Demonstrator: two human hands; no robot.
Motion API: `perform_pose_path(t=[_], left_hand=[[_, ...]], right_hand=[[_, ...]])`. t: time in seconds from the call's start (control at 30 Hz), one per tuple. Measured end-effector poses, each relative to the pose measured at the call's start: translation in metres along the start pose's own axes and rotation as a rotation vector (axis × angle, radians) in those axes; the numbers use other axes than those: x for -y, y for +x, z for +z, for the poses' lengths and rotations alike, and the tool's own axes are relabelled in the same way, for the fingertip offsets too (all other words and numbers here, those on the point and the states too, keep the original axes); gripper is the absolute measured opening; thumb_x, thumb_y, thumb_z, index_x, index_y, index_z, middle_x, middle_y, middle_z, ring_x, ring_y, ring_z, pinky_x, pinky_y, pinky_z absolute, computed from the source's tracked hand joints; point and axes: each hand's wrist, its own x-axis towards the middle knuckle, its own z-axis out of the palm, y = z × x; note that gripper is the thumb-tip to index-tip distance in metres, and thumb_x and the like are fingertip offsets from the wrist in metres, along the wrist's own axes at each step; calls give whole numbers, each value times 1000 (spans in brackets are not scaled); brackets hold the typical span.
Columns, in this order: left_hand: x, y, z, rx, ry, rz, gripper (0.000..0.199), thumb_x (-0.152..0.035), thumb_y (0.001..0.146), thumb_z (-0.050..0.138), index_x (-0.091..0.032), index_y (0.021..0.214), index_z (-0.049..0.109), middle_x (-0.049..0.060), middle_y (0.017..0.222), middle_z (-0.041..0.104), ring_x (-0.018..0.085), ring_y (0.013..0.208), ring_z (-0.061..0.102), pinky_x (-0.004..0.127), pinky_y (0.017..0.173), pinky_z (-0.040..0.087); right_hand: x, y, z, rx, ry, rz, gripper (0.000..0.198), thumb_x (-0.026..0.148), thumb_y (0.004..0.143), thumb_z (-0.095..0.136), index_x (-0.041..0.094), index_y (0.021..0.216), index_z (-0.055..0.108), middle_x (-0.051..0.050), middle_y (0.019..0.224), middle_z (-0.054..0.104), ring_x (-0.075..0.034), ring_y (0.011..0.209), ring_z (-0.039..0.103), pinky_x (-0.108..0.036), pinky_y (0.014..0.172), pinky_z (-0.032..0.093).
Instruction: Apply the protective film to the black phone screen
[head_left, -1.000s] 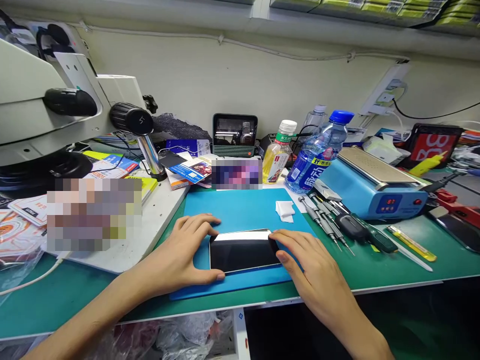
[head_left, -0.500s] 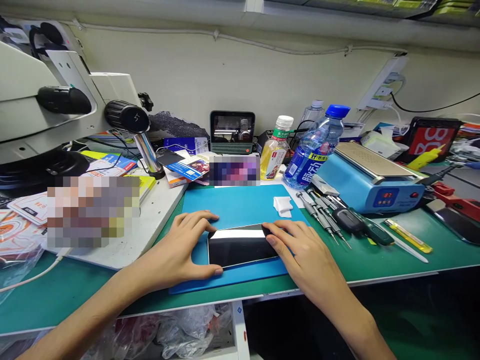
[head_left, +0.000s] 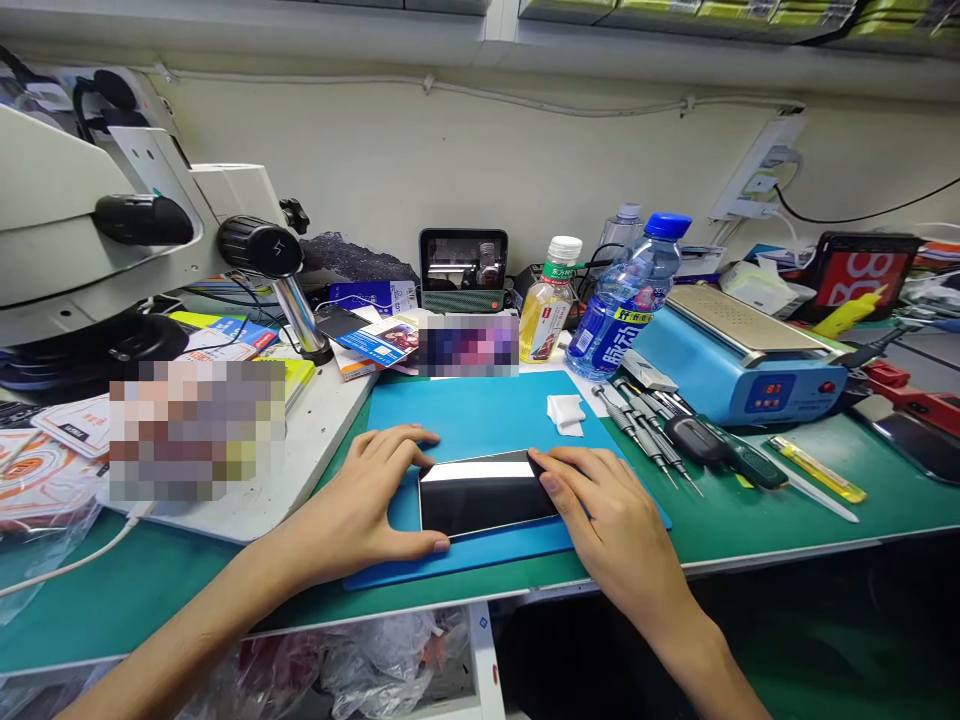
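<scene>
A phone (head_left: pixel 487 505) lies dark face up on a blue mat (head_left: pixel 480 410), its long side running roughly from nine to three o'clock, a bright reflection along its far edge. At nine o'clock the left hand (head_left: pixel 367 500) is spread wide, thumb at the near edge and index fingertip at the far corner, holding that end between them. At three o'clock the right hand (head_left: pixel 619 515) is half curled, thumb and index finger closed on the other end near its far corner.

Outward from the phone, a white cloth (head_left: pixel 566 415) sits between one and two o'clock, screwdrivers (head_left: pixel 641 435) at two, and a blue heater (head_left: pixel 750 370) beyond them. A blue-capped bottle (head_left: pixel 622 310) stands at one, a microscope (head_left: pixel 112 220) at ten.
</scene>
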Motion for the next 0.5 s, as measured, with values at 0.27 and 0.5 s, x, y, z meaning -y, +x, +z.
perform_pose_path(t=[0.27, 0.5], left_hand=[[0, -1, 0, -22, 10, 4, 54, -59, 83, 82, -25, 118, 58, 12, 153, 54, 38, 144, 48, 58, 120, 35], [0, 0, 0, -30, 4, 5, 55, -59, 81, 83, -26, 118, 59, 12, 152, 56, 39, 143, 49, 58, 120, 36]], right_hand=[[2, -6, -3, -143, 52, -84, 27, 26, 108, 53, 23, 109, 80, -6, 107, 80, -24, 104, 70, -43, 93, 52], [1, -7, -4, -203, 93, -172, 22, 13, 103, 58, 21, 100, 79, -5, 94, 79, -22, 93, 70, -41, 88, 52]])
